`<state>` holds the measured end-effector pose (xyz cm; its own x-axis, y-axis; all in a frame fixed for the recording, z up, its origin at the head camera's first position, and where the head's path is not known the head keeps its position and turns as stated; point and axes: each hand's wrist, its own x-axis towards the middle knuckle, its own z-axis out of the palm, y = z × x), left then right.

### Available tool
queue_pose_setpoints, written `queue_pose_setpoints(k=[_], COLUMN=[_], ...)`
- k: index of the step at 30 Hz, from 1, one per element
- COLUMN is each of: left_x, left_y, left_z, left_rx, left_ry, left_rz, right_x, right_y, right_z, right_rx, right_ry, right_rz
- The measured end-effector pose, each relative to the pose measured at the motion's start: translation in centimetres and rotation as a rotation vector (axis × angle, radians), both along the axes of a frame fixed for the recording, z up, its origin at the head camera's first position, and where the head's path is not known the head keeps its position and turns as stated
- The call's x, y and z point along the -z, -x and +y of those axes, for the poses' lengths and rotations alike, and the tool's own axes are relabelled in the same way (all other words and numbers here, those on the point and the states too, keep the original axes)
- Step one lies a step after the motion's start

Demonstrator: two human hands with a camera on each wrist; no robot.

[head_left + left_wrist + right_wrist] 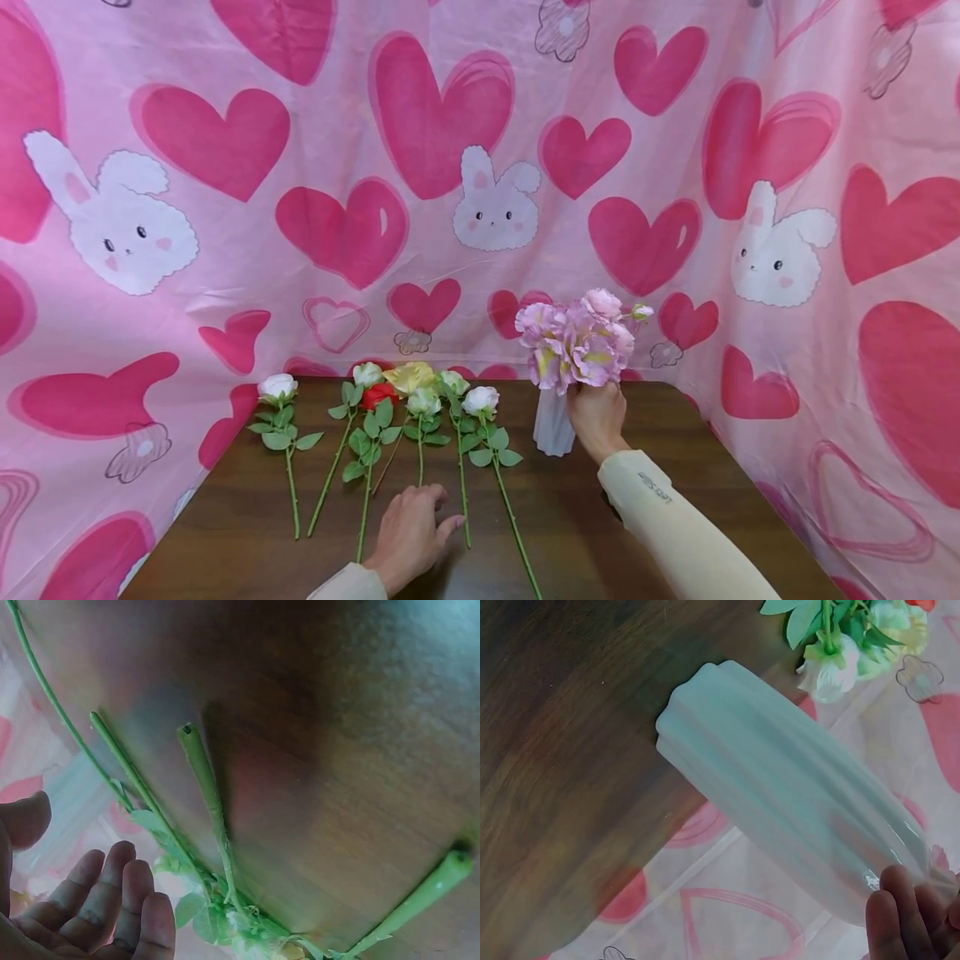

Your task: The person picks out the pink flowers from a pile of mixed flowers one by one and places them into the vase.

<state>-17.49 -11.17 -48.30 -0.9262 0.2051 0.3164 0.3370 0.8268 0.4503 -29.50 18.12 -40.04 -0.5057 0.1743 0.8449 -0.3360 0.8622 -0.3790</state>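
A white fluted vase (553,425) stands on the right of the table, with a bunch of pink and lilac artificial flowers (577,346) at its mouth. My right hand (600,417) is at the top of the vase, just under the blossoms. In the right wrist view its fingertips (900,900) overlap the vase's upper end; I cannot tell whether they hold a stem. Low over the table, my left hand (412,529) has its fingers loosely bent and nothing in them. Green rose stems lie on either side of it, the nearest white rose (423,402) straight ahead.
Several artificial roses lie in a row on the brown table (225,533), among them a red rose (378,395), a yellow flower (409,377) and a white rose (277,388) at far left. A pink cloth (330,150) with hearts and rabbits hangs around the table.
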Motion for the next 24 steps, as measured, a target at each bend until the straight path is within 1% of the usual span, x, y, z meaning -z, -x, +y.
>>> queue_pose_setpoints(k=[6,10,15,21,24], left_x=[-0.1,-0.2,-0.3,-0.1,0.0], left_y=[-0.1,-0.1,0.0,0.2,0.4], left_z=[0.1,0.0,-0.2,-0.5,-0.7], left_rx=[0.006,0.003,0.004,0.005,-0.002], left_ry=[-0.006,-0.009,-0.006,-0.013,-0.012], left_rz=[0.02,0.017,0.023,0.035,0.035], right_x=[-0.2,0.0,0.6,1.0,1.3], right_y=[0.0,0.0,-0.2,-0.6,-1.1], right_z=[0.1,0.1,-0.2,-0.3,-0.3], right_rx=[-0.006,-0.01,-0.025,-0.028,-0.042], right_ry=[0.047,0.014,-0.06,-0.091,-0.11], right_rz=[-0.048,-0.052,-0.026,0.023,0.032])
